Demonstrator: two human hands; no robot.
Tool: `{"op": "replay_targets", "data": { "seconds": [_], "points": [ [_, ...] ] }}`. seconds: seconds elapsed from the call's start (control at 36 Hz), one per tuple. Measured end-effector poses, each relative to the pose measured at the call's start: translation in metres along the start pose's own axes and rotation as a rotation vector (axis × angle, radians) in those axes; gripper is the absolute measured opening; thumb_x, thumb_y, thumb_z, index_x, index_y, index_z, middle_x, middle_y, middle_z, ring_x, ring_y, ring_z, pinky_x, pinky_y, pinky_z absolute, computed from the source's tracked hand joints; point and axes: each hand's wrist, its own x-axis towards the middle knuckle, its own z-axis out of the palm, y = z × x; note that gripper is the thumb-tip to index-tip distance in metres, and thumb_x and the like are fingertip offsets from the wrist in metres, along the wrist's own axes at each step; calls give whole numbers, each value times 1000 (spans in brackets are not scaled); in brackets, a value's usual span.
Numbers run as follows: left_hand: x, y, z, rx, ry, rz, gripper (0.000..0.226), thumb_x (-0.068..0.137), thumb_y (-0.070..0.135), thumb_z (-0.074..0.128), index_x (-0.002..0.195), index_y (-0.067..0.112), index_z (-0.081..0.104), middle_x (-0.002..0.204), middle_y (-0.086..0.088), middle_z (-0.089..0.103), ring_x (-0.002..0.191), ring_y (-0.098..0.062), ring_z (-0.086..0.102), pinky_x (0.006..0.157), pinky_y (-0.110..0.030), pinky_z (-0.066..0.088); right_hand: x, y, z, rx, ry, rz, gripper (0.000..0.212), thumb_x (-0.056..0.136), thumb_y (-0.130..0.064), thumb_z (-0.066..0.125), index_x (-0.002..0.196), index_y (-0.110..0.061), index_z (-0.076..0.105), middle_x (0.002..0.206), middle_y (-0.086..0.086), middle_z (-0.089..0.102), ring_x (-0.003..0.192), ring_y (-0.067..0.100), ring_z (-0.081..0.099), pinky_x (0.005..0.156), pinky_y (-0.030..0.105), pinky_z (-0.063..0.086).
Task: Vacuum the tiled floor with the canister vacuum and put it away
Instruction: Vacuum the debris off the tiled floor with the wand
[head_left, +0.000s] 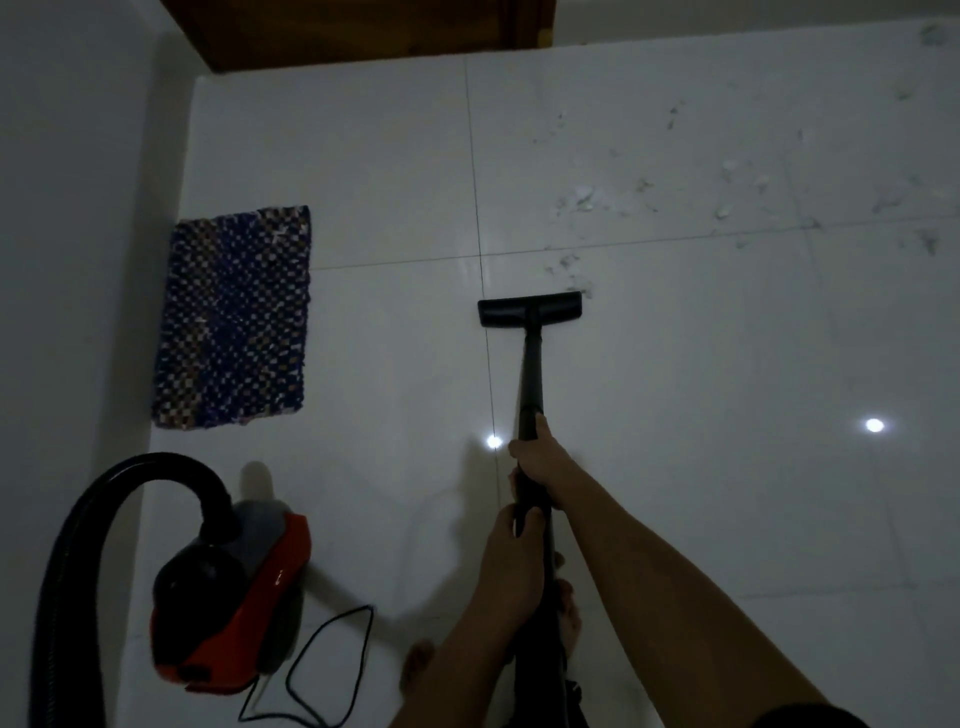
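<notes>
Two hands closed around the black wand (531, 374), right hand (537, 462) higher on the tube, left hand (511, 551) just below it, both wrapped tight. Wand angled forward and down to the floor nozzle (530, 312), flat on the white tiled floor (701, 364), just short of scattered dust and scraps (582, 200) spread toward the upper right. Red and black canister vacuum (228, 597) parked lower left beside the wall (67, 208), black hose (104, 499) arching up from its top and down along the left edge, thin black cord (332, 660) looped on the tiles beside it. Blue checked mat (234, 317) against the wall beyond. Bare toes (418, 665) below the forearms. No legible brand or writing anywhere; too dim to read.
</notes>
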Motion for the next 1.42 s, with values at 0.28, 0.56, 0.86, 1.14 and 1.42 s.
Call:
{"op": "replay_targets", "data": {
  "seconds": [0.28, 0.56, 0.86, 1.14, 1.42],
  "points": [
    [38, 64, 30, -76, -10, -5, 22, 101, 28, 35, 117, 18, 46, 71, -12, 49, 37, -15, 46, 36, -21, 41, 37, -60, -38, -46, 2, -8, 75, 97, -10, 44, 153, -35, 1, 92, 17, 53, 55, 19, 51, 50, 30, 45],
    [116, 159, 34, -53, -19, -3, 26, 101, 29, 36, 123, 18, 44, 69, -10, 51, 43, -17, 46, 36, -22, 41, 103, -160, -65, -61, 23, -36, 78, 96, -9, 45, 152, -37, -1, 75, 12, 52, 49, 22, 51, 44, 29, 43],
    [189, 271, 26, -85, -66, -7, 26, 102, 29, 35, 125, 21, 43, 70, -13, 49, 32, -15, 43, 36, -21, 40, 159, -280, -83, -50, 39, -28, 77, 96, -11, 45, 152, -37, -1, 88, 15, 55, 50, 20, 52, 45, 29, 46],
    [244, 357, 39, -121, -50, 47, 14, 102, 25, 36, 99, 29, 49, 50, 1, 57, 30, -12, 45, 33, -21, 40, 208, -371, -109, -86, 59, -39, 77, 96, -11, 45, 152, -36, -2, 90, 16, 57, 50, 19, 53, 42, 24, 43],
    [278, 426, 56, -39, 35, 48, 32, 100, 29, 39, 129, 18, 47, 65, -6, 59, 42, -13, 53, 45, -26, 45, 229, -441, -133, -68, 84, -75, 74, 96, -10, 46, 152, -37, 6, 95, 17, 58, 46, 16, 49, 32, 17, 42]
  ]
}}
